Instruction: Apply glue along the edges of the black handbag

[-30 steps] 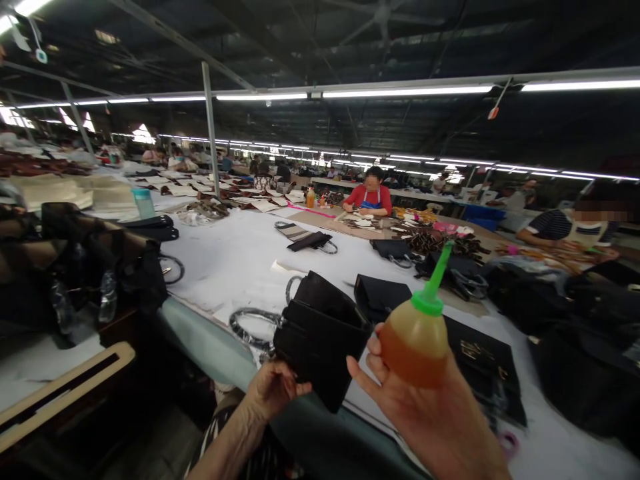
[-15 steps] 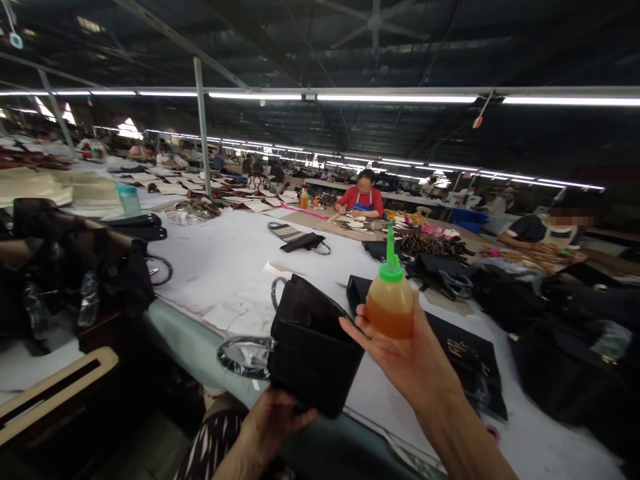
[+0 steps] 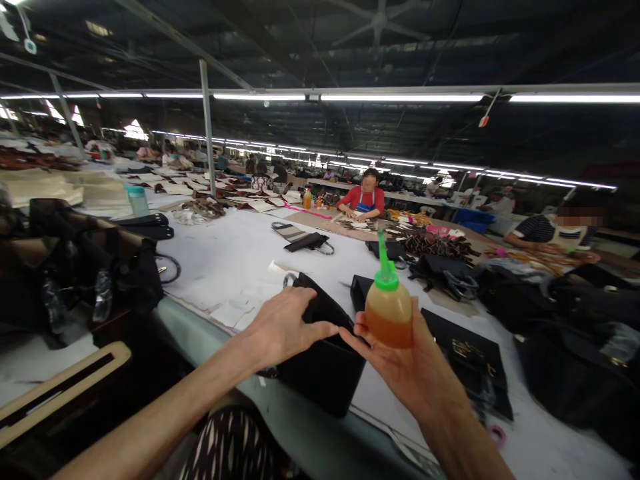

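Note:
In my right hand [image 3: 400, 360] a round squeeze bottle [image 3: 388, 313] stands upright, with amber liquid in its lower part and a green nozzle cap. The outstretched fingertip of that hand reaches the rim of a black handbag [image 3: 320, 377]. The bag stands tilted at the table's near edge, its top facing me. My left hand [image 3: 287, 323] lies over the bag's upper left side, thumb stretched along the opening and fingers bent over the rim; some fingertips are hidden. The thumb nearly meets my right fingertip.
Black bags [image 3: 115, 267] crowd the left, and more black bags [image 3: 565, 347] the right. A flat black piece with gold hardware [image 3: 467, 357] lies behind my right hand. A striped bag [image 3: 300, 237] rests farther back on the white table [image 3: 225, 253]. Co-workers [image 3: 367, 197] sit opposite.
My left hand has moved up from the bag's bottom to its open top. The bottle has tipped slightly and stays in my right hand. The view has shifted a little.

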{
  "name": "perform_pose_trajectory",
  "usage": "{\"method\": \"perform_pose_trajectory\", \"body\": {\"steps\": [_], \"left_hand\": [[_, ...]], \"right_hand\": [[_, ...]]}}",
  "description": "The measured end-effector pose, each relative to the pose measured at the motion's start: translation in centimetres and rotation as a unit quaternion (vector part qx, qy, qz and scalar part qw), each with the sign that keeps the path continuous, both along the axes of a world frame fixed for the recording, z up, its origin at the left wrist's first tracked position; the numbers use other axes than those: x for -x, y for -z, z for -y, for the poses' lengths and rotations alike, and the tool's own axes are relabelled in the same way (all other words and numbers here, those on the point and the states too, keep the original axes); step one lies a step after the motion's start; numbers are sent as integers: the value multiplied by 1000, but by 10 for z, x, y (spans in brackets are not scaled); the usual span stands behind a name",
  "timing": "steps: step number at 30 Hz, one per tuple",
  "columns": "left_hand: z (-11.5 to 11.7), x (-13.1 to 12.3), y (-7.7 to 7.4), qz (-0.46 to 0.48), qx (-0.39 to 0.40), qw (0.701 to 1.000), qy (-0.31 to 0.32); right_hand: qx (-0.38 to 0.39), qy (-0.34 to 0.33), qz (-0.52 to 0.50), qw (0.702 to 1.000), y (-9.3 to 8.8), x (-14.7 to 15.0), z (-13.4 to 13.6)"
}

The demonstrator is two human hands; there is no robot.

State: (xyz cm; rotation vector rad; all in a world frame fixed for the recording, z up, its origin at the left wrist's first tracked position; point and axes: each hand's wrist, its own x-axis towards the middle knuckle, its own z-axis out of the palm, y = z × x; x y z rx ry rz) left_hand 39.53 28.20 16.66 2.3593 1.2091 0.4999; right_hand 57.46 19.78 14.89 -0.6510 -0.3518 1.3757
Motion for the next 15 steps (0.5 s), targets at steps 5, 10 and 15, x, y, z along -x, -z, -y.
{"method": "perform_pose_trajectory", "body": {"steps": [5,10,15], "left_hand": [[-52,-37,7,-144,170,963,151],[-65,-46,3,-169,345,902,198],[-61,-51,6,-200,392,863,249]], "right_hand": [[19,41,14,999,-3,0,2],[28,32,21,999,-4,-1,5],[40,62,3,997,-1,-6,7]]}}
